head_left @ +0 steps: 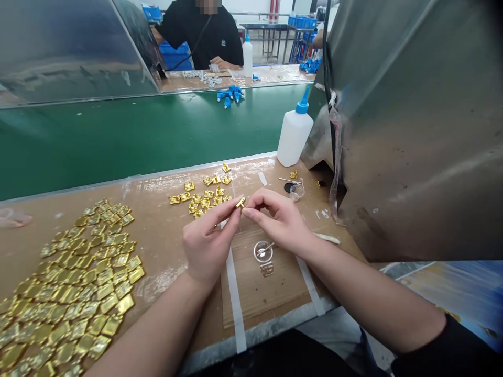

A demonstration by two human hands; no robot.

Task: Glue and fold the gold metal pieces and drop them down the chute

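From my remote seat I am seeing a dull, creased metal panel [416,131] looming on the right and a smooth green belt [137,141] running beyond the glossy brown counter [165,230]. A broad spread of gold parts [78,293] is lying on the left, probably for easy reach; their flat, squarish faces are gleaming like polished metal. A ribbed cardboard mat [251,293] is lying before me, with 2 white tape strips [234,303] presumably holding it flat. A translucent, blue-nozzled bottle [294,139] is standing upright near the belt, likely away from my elbows. My left hand [210,243] is pinching a small gold piece [240,202] between thumb and forefinger above the counter, seemingly to be steadying it. My right hand [283,220] is bringing thumb and forefinger against its lower edge; whether they are gripping it, I cannot tell. Below, a round, clear plastic cup [255,252] is sitting on the mat, a thin stick leaning inside.
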